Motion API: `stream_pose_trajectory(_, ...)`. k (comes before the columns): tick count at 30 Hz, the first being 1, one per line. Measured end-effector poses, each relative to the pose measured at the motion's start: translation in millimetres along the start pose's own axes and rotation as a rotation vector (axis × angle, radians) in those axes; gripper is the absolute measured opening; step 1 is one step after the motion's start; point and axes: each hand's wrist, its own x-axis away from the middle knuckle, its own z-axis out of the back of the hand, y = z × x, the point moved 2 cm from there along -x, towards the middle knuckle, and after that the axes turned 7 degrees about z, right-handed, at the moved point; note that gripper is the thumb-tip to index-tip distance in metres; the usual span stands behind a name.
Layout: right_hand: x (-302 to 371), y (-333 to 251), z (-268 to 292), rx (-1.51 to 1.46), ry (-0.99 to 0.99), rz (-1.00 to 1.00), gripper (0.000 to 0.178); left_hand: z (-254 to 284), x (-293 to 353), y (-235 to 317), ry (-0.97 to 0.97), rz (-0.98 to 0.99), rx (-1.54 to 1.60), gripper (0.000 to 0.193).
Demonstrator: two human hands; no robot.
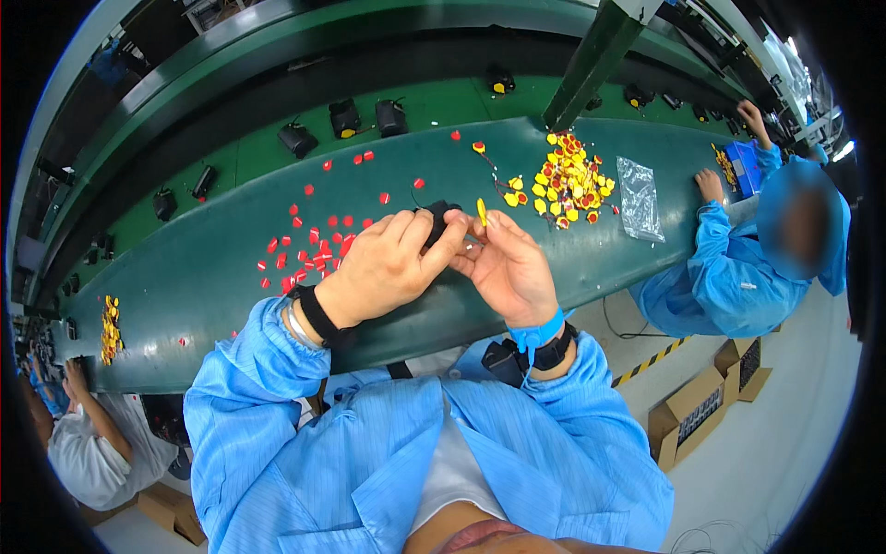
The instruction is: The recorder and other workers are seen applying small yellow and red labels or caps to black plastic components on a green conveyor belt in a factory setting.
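Note:
My left hand [383, 258] is closed around a small black device [441, 218], most of which its fingers hide. Pinched between the fingertips of my right hand [512, 268] is a thin yellow disc [481, 212], seen nearly edge-on beside the device. Both hands are close together over the green work surface [185, 309]. Many small red pieces [323, 251] lie scattered left of and beyond my left hand. Beyond my right hand is a heap of yellow-and-red discs [572, 180], and a few with thin wires [513, 192] lie apart from it.
A clear plastic bag [639, 198] lies right of the heap. A green post [595, 65] rises behind it. Several black devices [344, 118] stand along the far green strip. At right, a co-worker in blue [729, 268] sits by a blue bin [743, 166]; another person [101, 452] is at left.

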Motion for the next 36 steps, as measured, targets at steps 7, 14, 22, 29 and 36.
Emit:
stream_pose_trajectory(7,13.8,20.9,14.4,0.149,0.191,-0.080,0.013,-7.6,24.7,-9.6,-0.024,0.292,0.248,0.045)
stream_pose_trajectory(14,21.1,41.9,57.3,0.141,0.293,-0.005,0.013,-3.8,71.1,1.7,-0.147,0.488,0.416,0.039)
stream_pose_trajectory(22,24.7,28.3,63.7,0.163,0.259,-0.041,0.013,-24.1,52.5,-18.0,-0.363,0.342,0.376,0.015)
stream_pose_trajectory(29,48.1,-0.5,18.4,0.280,0.078,0.122,0.012,-14.9,41.9,-17.0,-0.151,1.167,1.566,0.025)
stream_pose_trajectory(36,42.5,14.6,-19.0,0.653,0.005,0.156,0.012,-9.2,39.5,21.0,-0.011,1.071,1.796,0.035)
